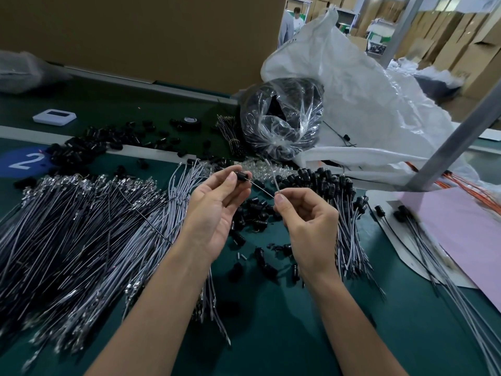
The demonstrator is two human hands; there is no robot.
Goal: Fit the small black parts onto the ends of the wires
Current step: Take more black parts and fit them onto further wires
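Step, as I read it: seat black part (243, 176) on grey wire (276, 183) end. Best keep hole & tip in line, push straight. L hand (217, 210) pinches black part, thumb + forefinger, other fingers loose. R hand (306, 226), just right: tight pinch on grey wire, above mid belt (271, 335).

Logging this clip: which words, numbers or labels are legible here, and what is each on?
"2": white digit on the blue round marker on the green table.
White device: dark screen, nothing readable.
Cardboard boxes behind: any print too blurred to read.
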